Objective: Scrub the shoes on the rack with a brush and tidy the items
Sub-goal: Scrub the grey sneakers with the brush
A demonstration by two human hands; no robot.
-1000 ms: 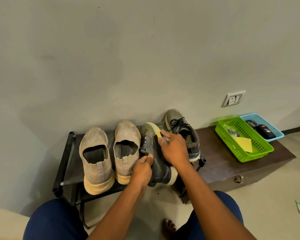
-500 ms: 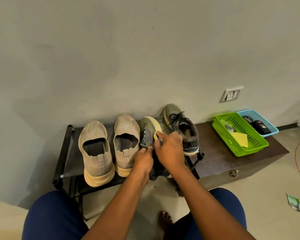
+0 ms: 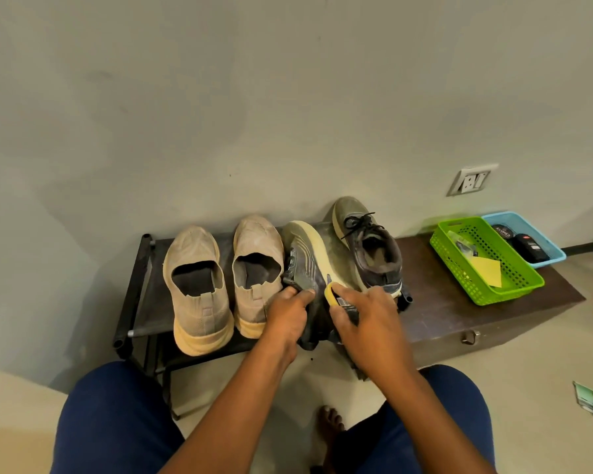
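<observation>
Over the rack [image 3: 134, 289], my left hand [image 3: 288, 314] grips the tilted shoe [image 3: 305, 261], my right hand [image 3: 367, 319] clamps a brush [image 3: 339, 297] against its sole, tan pair [image 3: 226, 278] alongside.

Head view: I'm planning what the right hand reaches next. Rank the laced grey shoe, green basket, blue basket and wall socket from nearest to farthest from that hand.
From the right hand:
1. Laced grey shoe, just beyond it on the rack.
2. Green basket, to the right on the dark bench.
3. Blue basket, behind the green one.
4. Wall socket, up on the wall; close to the blue basket in rank, so uncertain.
</observation>
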